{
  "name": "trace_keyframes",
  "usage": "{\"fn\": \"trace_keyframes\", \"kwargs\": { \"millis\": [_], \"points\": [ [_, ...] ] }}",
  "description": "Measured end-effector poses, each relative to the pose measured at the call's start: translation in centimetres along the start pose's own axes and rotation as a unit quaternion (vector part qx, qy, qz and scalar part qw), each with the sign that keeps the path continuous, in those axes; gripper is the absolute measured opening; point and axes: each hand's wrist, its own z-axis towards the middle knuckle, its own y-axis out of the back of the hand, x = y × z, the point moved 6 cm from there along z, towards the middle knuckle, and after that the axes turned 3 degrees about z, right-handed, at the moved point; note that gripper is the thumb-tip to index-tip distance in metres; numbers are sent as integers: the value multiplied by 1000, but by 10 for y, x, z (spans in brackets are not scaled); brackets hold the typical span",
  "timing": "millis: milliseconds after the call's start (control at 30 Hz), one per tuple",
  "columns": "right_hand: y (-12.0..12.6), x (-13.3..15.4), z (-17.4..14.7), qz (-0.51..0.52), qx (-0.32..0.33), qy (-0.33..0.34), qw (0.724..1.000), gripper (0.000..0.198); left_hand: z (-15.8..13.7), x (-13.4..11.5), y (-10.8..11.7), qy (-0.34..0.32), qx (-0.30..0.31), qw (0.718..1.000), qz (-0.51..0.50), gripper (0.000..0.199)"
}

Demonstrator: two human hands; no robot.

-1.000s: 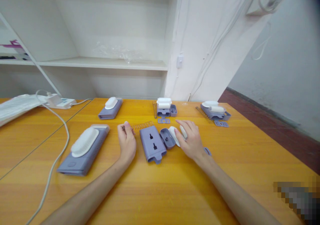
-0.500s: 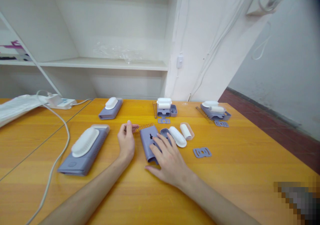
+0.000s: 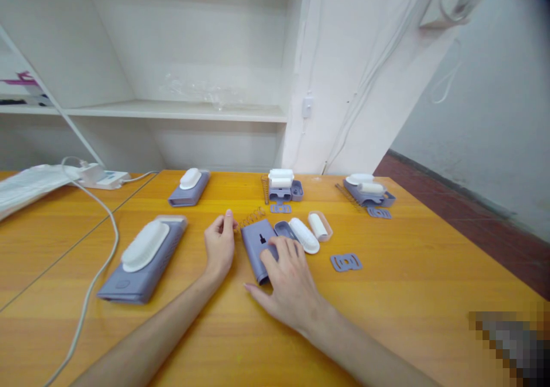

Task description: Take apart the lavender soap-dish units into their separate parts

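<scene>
Lavender housing [image 3: 256,244] lies under right hand [image 3: 287,281], beside left hand [image 3: 220,244].

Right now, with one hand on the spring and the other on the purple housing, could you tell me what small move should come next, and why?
Probably lift the purple housing slightly. The right hand lies flat over its near end, not yet gripping, while the left hand pinches one end of the spring lying beside it. Raising the housing would likely let the spring reach it.

Left hand [image 3: 219,245] pinches with curled fingers; right hand [image 3: 287,278] lies flat (fingers spread, palm down).
</scene>
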Motion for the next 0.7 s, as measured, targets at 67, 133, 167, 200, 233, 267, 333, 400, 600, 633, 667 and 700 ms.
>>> {"fn": "trace_keyframes", "kwargs": {
  "millis": [67,133,167,200,233,267,333,400,600,633,667,700],
  "points": [
    [-3,-1,-2,-19,-11,-31,999,34,0,-1,-3,-3,16,1000,6,39],
    [-7,1,-5,-39,-18,-47,998,26,-1,-2,-4,-3,25,1000,19,39],
    [-8,2,-6,-47,-20,-51,997,23,-1,-2,-5,-2,29,999,26,39],
    [-9,3,-7,-54,-22,-53,997,22,-1,-3,-6,-1,35,999,32,39],
    [-9,4,-8,-59,-23,-56,996,22,-2,-3,-7,-1,42,998,36,39],
    [-9,5,-8,-62,-26,-57,996,23,-2,-4,-8,-2,49,998,37,39],
    [-9,6,-8,-64,-29,-53,996,24,-4,-5,-9,-7,62,997,35,39],
    [-8,7,-7,-62,-31,-41,997,19,-5,-6,-10,-10,69,997,33,40],
    [-3,14,-11,-45,-18,-36,998,17,-3,-3,-8,-1,49,998,31,41],
    [-2,17,-12,-39,-15,-36,998,18,-3,-2,-7,-1,45,998,31,41],
    [-1,20,-14,-30,-14,-35,999,20,-2,-2,-7,-3,42,999,31,41],
    [0,22,-16,-19,-12,-34,999,21,-2,-2,-7,-6,40,999,31,42]
  ]
}}
